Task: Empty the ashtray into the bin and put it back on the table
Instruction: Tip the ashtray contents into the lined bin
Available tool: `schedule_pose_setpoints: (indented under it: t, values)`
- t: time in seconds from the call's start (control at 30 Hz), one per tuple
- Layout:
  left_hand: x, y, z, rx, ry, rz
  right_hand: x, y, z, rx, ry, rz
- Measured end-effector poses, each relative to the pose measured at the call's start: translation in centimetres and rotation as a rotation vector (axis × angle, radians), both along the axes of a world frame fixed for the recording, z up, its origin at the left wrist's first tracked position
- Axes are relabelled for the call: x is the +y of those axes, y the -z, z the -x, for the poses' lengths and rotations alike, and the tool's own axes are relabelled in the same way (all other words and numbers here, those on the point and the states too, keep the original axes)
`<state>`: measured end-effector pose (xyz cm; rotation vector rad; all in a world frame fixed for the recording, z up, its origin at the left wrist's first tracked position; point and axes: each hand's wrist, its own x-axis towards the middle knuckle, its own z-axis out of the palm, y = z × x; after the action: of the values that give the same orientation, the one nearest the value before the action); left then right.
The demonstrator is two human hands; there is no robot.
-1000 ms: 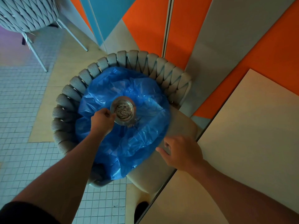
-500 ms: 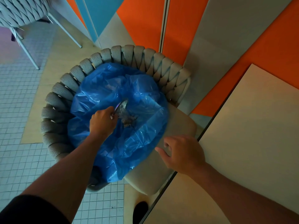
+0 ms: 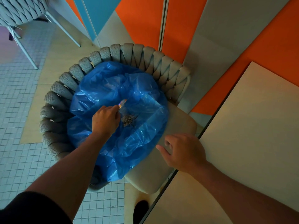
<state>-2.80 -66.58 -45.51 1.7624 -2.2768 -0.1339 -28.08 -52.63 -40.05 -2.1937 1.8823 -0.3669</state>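
- left hand [image 3: 106,121] over the blue bin bag [image 3: 129,143], fingers closed on the ashtray [image 3: 122,103]
- ashtray tipped on edge; only a thin metallic sliver shows past the fingertips, rest hidden behind the hand, bowl not visible
- small grey ash pile [image 3: 129,119] lies on the bag just right of that hand, below the ashtray
- bag sits on the woven chair [image 3: 68,88] and covers most of its seat; bag's mouth hard to make out among the folds
- right hand [image 3: 184,151] empty, fingers loosely curled and apart, above the seat cushion [image 3: 155,172] near the bag's edge; can't tell if it touches the cushion
- table [image 3: 252,126] at right, cut off by the frame
- second chair [image 3: 21,12] top left, mostly out of frame
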Motion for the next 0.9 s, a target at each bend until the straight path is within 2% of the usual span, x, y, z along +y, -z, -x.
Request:
schedule_pose_setpoints:
  t: [0.27, 0.43, 0.6, 0.9]
  values:
    - [0.58, 0.21, 0.11, -0.007, 0.007, -0.010, 0.00, 0.02, 0.00, -0.017, 0.002, -0.005]
    - [0.62, -0.21, -0.08, 0.023, 0.024, 0.107, 0.06, -0.06, 0.00, -0.022, 0.003, 0.018]
    - [0.69, 0.42, 0.16, -0.069, 0.112, 0.012, 0.06, -0.03, 0.03, -0.002, 0.012, 0.022]
    - [0.72, 0.48, 0.30, -0.084, 0.124, 0.017, 0.01, -0.01, -0.03, -0.025, 0.016, 0.034]
